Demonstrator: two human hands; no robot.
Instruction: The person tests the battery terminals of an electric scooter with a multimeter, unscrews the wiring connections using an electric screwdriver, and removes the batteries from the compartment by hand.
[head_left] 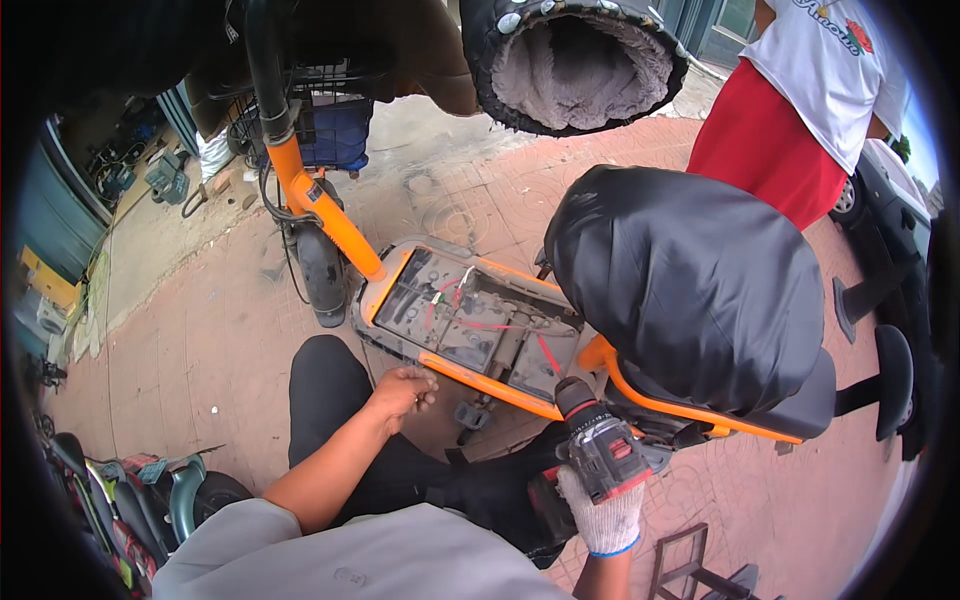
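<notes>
Head view: centred on one landmark, the orange scooter (490, 384).
Scooter: standing on reddish paving (200, 340), steering column toward the left, seat end toward the right, deck open on top.
Batteries (468, 345): grey and dusty, set side by side inside the scooter's open deck.
Wires (547, 352): red, running loose over the batteries in the scooter's deck.
Left hand (405, 390): bare, just off the scooter's near edge, curled inward with thumb close to fingertips; cannot tell whether pinching anything small.
Right hand (605, 510): in a white knit glove with a blue cuff edge, on the scooter's near side toward the seat end, wrapped firmly around the drill.
Drill (610, 450): black and red, held at the scooter's near edge, nose aimed up toward the deck; cannot tell whether touching.
Black cover (690, 285): wrinkled and bulging, over the scooter's seat end.
Front wheel (322, 275): dark, at the scooter's left end.
Blue bundle (345, 132): in a wire basket at the scooter's front.
Muff (530, 70): fleece-lined, high above the scooter's far side.
Person (770, 150): in white top and red lower garment, beyond the scooter's seat end.
Car (885, 200): dark, partly visible, well right of the scooter.
Motorbikes (140, 510): parked well left of the scooter, on the near side.
</notes>
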